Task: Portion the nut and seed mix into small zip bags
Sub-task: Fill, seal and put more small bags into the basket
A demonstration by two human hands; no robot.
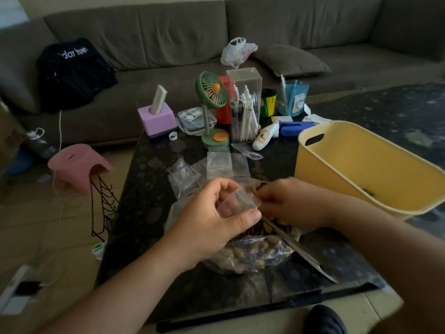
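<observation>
Two bare hands meet over a dark stone tabletop [149, 189], pinching one small clear zip bag [240, 201] between them. The left hand [216, 218] curls its thumb and fingers around the bag's near edge in a firm grip; the right hand [291, 203] pinches the bag's other side, its fingertips blurred, so how they lie cannot be told exactly. Directly beneath the hands sits one large clear bag of nut and seed mix [250, 254], its brown contents showing through the plastic near the tabletop's front edge. Just beyond the hands lies a loose heap of empty zip bags [216, 165]; their number cannot be counted, as they overlap. One yellow plastic tub [361, 169] with a handle slot stands to the right, close to the right forearm. Farther back stand one green desk fan [212, 92], one clear case of white pens [244, 104], one pink block holder [156, 119], one blue cup [292, 97] and one white bottle [265, 136] lying on its side. Behind the tabletop runs a grey sofa [168, 32] carrying one black garment [72, 71] and one white carrier bag [236, 51]. One pink stool [77, 165] stands on the floor to the left.
</observation>
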